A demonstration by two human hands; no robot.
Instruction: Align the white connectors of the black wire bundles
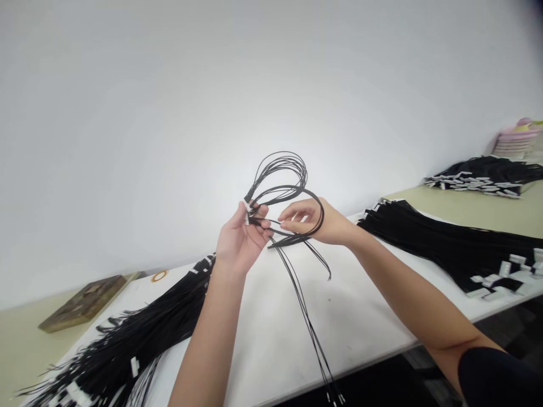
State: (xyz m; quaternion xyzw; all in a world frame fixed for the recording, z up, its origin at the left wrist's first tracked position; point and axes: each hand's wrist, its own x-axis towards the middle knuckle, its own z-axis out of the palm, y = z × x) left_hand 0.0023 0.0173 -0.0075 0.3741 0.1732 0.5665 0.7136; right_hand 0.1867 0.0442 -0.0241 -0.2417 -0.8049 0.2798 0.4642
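Observation:
My left hand [244,237] is closed on a wire harness [282,189], with its white connector [248,212] between the thumb and fingers. Thin black wires loop up from the connector and curl round to the right, while some loose ends hang down past the table's front edge. Facing it, my right hand [303,217] has its thumb and index finger pinched at a wire close to the connector. One wire loop passes in front of the right hand. A small pale tip shows at the pinch, too small to make out.
Black wire bundles [156,322] lie on the white table [339,299] at left, and more bundles [432,237] with white connectors lie at right. A further pile [487,172] sits by stacked pink containers [515,141]. A worn board [82,302] and an orange ring [159,276] rest at left.

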